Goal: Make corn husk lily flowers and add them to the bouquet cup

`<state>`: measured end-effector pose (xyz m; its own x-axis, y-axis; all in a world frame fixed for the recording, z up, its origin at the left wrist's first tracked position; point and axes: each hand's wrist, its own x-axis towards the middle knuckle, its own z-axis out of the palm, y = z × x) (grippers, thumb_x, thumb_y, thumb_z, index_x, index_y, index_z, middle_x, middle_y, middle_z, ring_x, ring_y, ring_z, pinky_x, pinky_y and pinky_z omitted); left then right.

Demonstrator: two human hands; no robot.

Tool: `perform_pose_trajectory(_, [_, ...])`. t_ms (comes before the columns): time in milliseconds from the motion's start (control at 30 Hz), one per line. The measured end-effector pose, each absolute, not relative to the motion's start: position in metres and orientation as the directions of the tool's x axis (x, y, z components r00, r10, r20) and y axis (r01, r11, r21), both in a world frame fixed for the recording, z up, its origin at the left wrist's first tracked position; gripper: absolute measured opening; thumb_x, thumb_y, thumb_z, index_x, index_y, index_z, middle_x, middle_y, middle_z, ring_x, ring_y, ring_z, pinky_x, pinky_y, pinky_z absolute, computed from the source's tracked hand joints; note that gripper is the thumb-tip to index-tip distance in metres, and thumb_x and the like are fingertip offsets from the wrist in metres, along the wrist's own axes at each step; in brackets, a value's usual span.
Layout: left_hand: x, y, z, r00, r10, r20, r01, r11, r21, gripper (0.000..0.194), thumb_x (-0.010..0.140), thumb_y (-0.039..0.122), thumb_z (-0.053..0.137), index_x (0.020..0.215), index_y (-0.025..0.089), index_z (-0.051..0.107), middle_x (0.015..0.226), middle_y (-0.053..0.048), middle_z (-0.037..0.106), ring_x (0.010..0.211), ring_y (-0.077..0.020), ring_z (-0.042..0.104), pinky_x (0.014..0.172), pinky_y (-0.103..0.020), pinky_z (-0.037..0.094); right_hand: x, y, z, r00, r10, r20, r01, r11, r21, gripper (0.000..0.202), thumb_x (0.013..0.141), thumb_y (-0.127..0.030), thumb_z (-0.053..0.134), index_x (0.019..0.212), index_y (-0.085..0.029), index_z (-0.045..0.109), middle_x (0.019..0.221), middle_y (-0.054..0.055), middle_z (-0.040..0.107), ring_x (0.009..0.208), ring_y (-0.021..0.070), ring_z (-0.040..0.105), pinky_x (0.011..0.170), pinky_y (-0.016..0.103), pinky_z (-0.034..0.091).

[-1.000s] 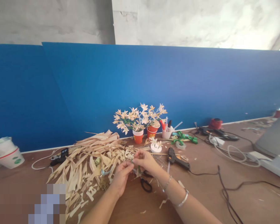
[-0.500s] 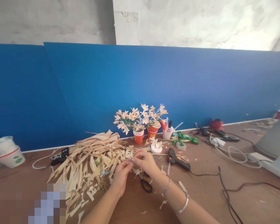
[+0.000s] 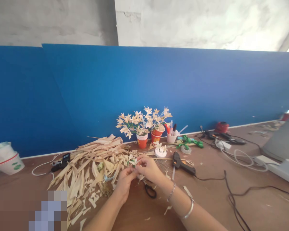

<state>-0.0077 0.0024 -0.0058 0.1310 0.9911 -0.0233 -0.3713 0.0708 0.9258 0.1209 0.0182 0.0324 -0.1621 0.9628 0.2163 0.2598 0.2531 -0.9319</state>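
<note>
My left hand [image 3: 123, 183] and my right hand [image 3: 149, 168] meet over the front edge of the husk pile, fingertips pinched together. A small pale husk flower [image 3: 133, 162] with a bit of green at its base shows just beyond the fingertips, and both hands appear closed on it; its lower end is hidden by the fingers. Black-handled scissors [image 3: 150, 191] lie on the table below my right hand, their blades partly covered. Dried corn husks [image 3: 89, 166], whole and cut into strips, spread to the left. Beyond my right hand, loose flowers rest on a white round holder [image 3: 160, 152].
Husk flowers [image 3: 137, 120] stand in red paper cups [image 3: 142, 141] by the blue partition. To the right lie a glue gun [image 3: 183, 165], green tape [image 3: 190, 141], and cables [image 3: 233, 195]. A white cup [image 3: 9, 165] stands far left on the brown table [image 3: 207, 205].
Between the fingertips the pale flower with its green base has come into view. Both hands stay nearly in place; the whole view has shifted slightly.
</note>
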Motion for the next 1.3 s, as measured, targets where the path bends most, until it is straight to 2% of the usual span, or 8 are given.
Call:
perform_pose_trajectory(267, [-0.006, 0.001, -0.002, 0.114, 0.993, -0.036, -0.326, 0.072, 0.943, 0.022, 0.061, 0.033, 0.074, 0.061, 0.014, 0.063, 0.056, 0.003, 0.053, 0.055, -0.0098, 0.041, 0.057, -0.023, 0.032, 0.120, 0.019, 0.028, -0.119, 0.948, 0.296, 0.270, 0.317, -0.909, 0.014, 0.064, -0.011, 0.053, 0.051, -0.016, 0.056, 0.085, 0.004, 0.057, 0.076, 0.0148, 0.056, 0.066, 0.024, 0.043])
perform_pose_trajectory(400, [-0.008, 0.002, -0.004, -0.069, 0.997, 0.028, -0.270, -0.046, 0.962, 0.020, 0.067, 0.033, 0.068, 0.075, 0.016, 0.060, 0.055, 0.006, 0.048, 0.049, -0.0085, 0.037, 0.049, -0.021, 0.028, 0.123, 0.024, 0.026, -0.078, 0.959, 0.273, 0.280, 0.284, -0.917, 0.013, 0.065, -0.016, 0.057, 0.053, -0.015, 0.058, 0.086, 0.005, 0.059, 0.074, 0.0149, 0.055, 0.064, 0.024, 0.043])
perform_pose_trajectory(533, [-0.010, 0.003, -0.005, -0.142, 0.976, 0.168, -0.176, -0.192, 0.966, 0.041, 0.070, 0.027, 0.065, 0.108, 0.019, 0.052, 0.056, 0.007, 0.050, 0.053, -0.0116, 0.046, 0.053, -0.022, 0.035, 0.123, 0.024, 0.027, -0.049, 0.991, 0.123, 0.135, 0.129, -0.982, 0.013, 0.062, -0.024, 0.063, 0.053, -0.015, 0.058, 0.070, 0.002, 0.059, 0.066, 0.0144, 0.053, 0.058, 0.024, 0.040])
perform_pose_trajectory(633, [-0.009, 0.001, -0.004, -0.090, 0.967, 0.240, -0.099, -0.248, 0.964, 0.049, 0.070, 0.024, 0.065, 0.116, 0.019, 0.048, 0.059, 0.005, 0.054, 0.055, -0.0136, 0.052, 0.055, -0.023, 0.038, 0.123, 0.021, 0.030, -0.089, 0.994, -0.067, -0.050, -0.071, -0.996, 0.017, 0.059, -0.030, 0.067, 0.058, -0.015, 0.058, 0.053, -0.003, 0.052, 0.050, 0.0095, 0.043, 0.046, 0.022, 0.031])
perform_pose_trajectory(833, [-0.005, -0.004, -0.006, -0.059, 0.965, 0.254, 0.013, -0.254, 0.967, 0.038, 0.072, 0.025, 0.065, 0.105, 0.020, 0.049, 0.064, 0.001, 0.060, 0.055, -0.0158, 0.056, 0.051, -0.024, 0.040, 0.123, 0.019, 0.034, -0.207, 0.955, -0.210, -0.144, -0.242, -0.960, 0.026, 0.058, -0.035, 0.069, 0.054, -0.015, 0.053, 0.040, -0.008, 0.038, 0.036, 0.0028, 0.020, 0.038, 0.022, 0.008])
perform_pose_trajectory(1033, [-0.008, -0.004, -0.003, -0.206, 0.895, 0.395, 0.095, -0.383, 0.919, 0.016, 0.067, 0.027, 0.070, 0.080, 0.021, 0.063, 0.123, -0.009, 0.048, 0.060, -0.0115, 0.054, 0.053, -0.025, 0.042, 0.119, 0.018, 0.030, -0.258, 0.945, -0.201, -0.174, -0.250, -0.952, 0.027, 0.059, -0.036, 0.069, 0.055, -0.016, 0.053, 0.041, -0.008, 0.037, 0.037, 0.0031, 0.019, 0.039, 0.023, 0.005])
perform_pose_trajectory(1200, [-0.012, -0.002, 0.004, -0.260, 0.874, 0.411, 0.084, -0.404, 0.911, 0.011, 0.068, 0.031, 0.069, 0.068, 0.020, 0.069, 0.102, -0.009, 0.056, 0.084, -0.0213, 0.056, 0.069, -0.028, 0.045, 0.122, 0.016, 0.032, -0.276, 0.945, -0.177, -0.148, -0.224, -0.963, 0.030, 0.060, -0.041, 0.070, 0.057, -0.015, 0.055, 0.042, -0.009, 0.035, 0.038, 0.0036, 0.018, 0.040, 0.023, 0.007])
perform_pose_trajectory(1300, [-0.013, 0.002, 0.004, -0.310, 0.890, 0.334, -0.033, -0.361, 0.932, 0.019, 0.064, 0.037, 0.071, 0.068, 0.019, 0.067, 0.085, -0.007, 0.061, 0.084, -0.0221, 0.056, 0.069, -0.027, 0.045, 0.127, 0.019, 0.033, -0.281, 0.939, -0.198, 0.046, -0.193, -0.980, 0.032, 0.066, -0.045, 0.065, 0.056, -0.015, 0.057, 0.043, -0.007, 0.038, 0.039, 0.0048, 0.024, 0.040, 0.022, 0.012])
